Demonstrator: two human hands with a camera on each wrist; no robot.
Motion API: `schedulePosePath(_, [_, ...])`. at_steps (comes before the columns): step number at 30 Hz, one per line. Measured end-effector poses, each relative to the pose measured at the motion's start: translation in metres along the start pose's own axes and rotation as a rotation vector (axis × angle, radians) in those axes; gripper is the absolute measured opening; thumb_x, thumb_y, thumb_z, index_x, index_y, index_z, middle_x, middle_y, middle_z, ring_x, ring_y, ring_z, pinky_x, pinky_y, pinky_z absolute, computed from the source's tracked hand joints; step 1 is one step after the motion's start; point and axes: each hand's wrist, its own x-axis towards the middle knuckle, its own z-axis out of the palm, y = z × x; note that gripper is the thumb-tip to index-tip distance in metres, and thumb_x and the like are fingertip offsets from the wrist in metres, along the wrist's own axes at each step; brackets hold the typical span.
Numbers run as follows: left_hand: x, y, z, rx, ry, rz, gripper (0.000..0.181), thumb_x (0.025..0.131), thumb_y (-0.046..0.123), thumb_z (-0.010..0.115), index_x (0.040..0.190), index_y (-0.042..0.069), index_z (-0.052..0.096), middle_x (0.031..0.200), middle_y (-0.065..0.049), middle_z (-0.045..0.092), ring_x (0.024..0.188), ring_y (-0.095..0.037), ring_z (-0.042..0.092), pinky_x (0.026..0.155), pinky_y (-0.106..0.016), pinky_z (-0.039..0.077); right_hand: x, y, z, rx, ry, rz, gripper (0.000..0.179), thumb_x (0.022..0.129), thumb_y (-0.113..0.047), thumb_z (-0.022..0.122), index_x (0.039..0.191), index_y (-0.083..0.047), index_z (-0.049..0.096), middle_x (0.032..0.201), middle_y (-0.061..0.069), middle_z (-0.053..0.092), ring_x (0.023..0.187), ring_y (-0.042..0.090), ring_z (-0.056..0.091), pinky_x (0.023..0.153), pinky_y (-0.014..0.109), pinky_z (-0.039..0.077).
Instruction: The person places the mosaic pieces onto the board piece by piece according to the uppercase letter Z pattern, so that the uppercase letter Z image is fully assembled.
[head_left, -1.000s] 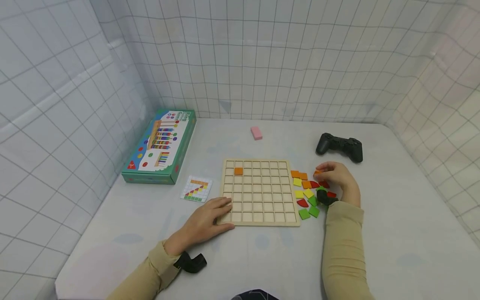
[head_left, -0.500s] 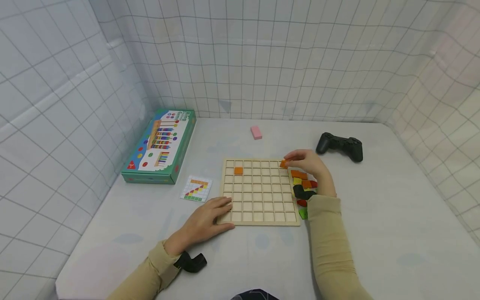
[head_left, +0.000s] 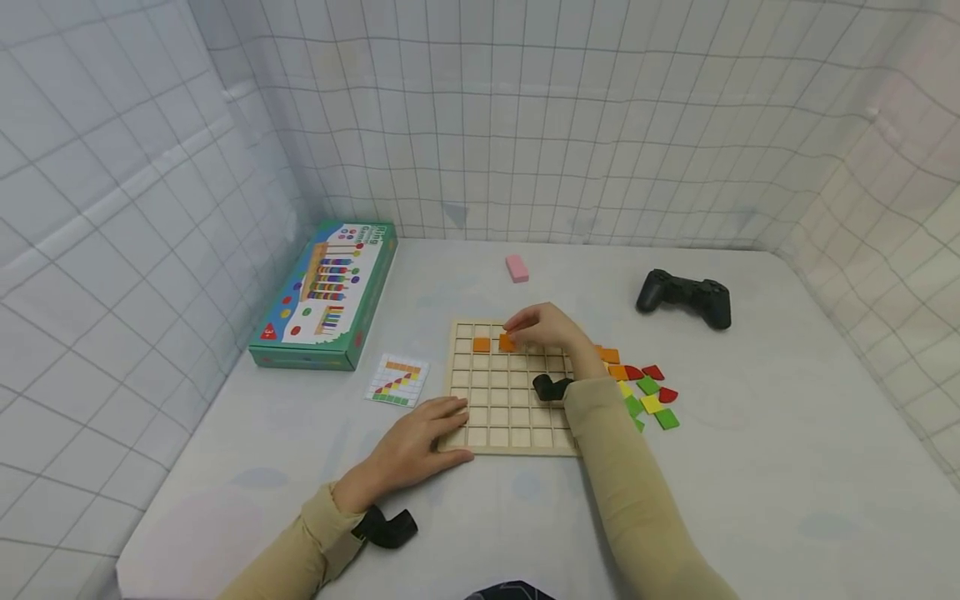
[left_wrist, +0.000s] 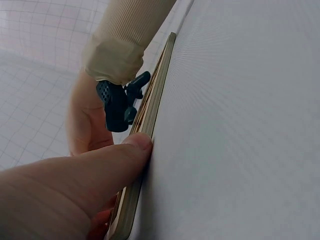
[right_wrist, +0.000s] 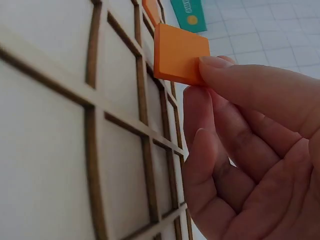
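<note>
A wooden grid board [head_left: 498, 415] lies on the table, with one orange square tile [head_left: 481, 344] set in a cell of its second row. My left hand [head_left: 412, 442] rests at the board's near left corner, thumb [left_wrist: 135, 145] against the front edge. Between thumb and fingers, my right hand [head_left: 551, 327] pinches another orange square tile [right_wrist: 181, 55]. That tile is tilted close over the second row, to the right of the placed one. Left of the board lies a pattern card [head_left: 398, 381] with orange, yellow, red and green shapes.
Several loose orange, yellow, red and green tiles [head_left: 649, 404] lie right of the board, partly behind the right forearm. A green game box [head_left: 322, 292] is at the back left, a pink block [head_left: 517, 268] behind the board, a black game controller [head_left: 684, 297] at the back right.
My right hand has carried the orange tile from the loose pile leftward across the board's far edge to near the placed tile. My left hand has stayed at the corner.
</note>
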Motion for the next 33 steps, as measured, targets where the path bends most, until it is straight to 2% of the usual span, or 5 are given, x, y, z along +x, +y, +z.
schedulePosePath(5, [0.000, 0.001, 0.000, -0.006, -0.005, -0.005, 0.060, 0.084, 0.043, 0.068, 0.126, 0.001, 0.059, 0.137, -0.011, 0.050, 0.128, -0.026, 0.043, 0.105, -0.040, 0.036, 0.006, 0.000, 0.007, -0.001, -0.002, 0.036, 0.022, 0.087, -0.015, 0.069, 0.105, -0.003, 0.070, 0.100, 0.010, 0.068, 0.082, 0.020, 0.062, 0.072, 0.030, 0.051])
schedulePosePath(13, [0.000, 0.001, 0.000, -0.002, -0.008, -0.008, 0.061, 0.085, 0.045, 0.067, 0.127, 0.001, 0.059, 0.138, -0.010, 0.049, 0.129, -0.025, 0.042, 0.105, -0.040, 0.036, 0.009, -0.001, 0.012, -0.006, 0.024, 0.062, 0.016, 0.086, -0.015, 0.070, 0.100, -0.006, 0.071, 0.097, 0.007, 0.069, 0.074, 0.018, 0.058, 0.064, 0.027, 0.050])
schedulePosePath(18, [-0.001, 0.001, 0.000, -0.004, -0.003, -0.009, 0.060, 0.085, 0.044, 0.067, 0.126, 0.001, 0.059, 0.138, -0.011, 0.049, 0.129, -0.026, 0.042, 0.105, -0.040, 0.036, 0.008, -0.004, 0.012, 0.001, 0.008, 0.056, 0.021, 0.084, -0.010, 0.071, 0.104, -0.003, 0.069, 0.101, 0.008, 0.068, 0.083, 0.019, 0.062, 0.071, 0.028, 0.052])
schedulePosePath(23, [-0.001, 0.001, 0.000, -0.007, 0.003, -0.011, 0.060, 0.084, 0.044, 0.067, 0.126, 0.001, 0.059, 0.137, -0.011, 0.049, 0.128, -0.026, 0.042, 0.105, -0.040, 0.036, 0.005, -0.007, 0.011, -0.018, -0.012, 0.024, 0.029, 0.084, -0.007, 0.070, 0.112, 0.000, 0.065, 0.109, 0.013, 0.065, 0.095, 0.025, 0.061, 0.081, 0.034, 0.052])
schedulePosePath(33, [0.000, 0.001, 0.001, -0.007, -0.005, -0.011, 0.061, 0.084, 0.044, 0.067, 0.126, 0.001, 0.059, 0.138, -0.011, 0.049, 0.129, -0.026, 0.042, 0.106, -0.039, 0.035, -0.014, -0.010, -0.004, -0.106, 0.016, -0.011, 0.036, 0.087, -0.021, 0.067, 0.119, -0.005, 0.064, 0.118, 0.011, 0.062, 0.109, 0.028, 0.056, 0.094, 0.043, 0.044])
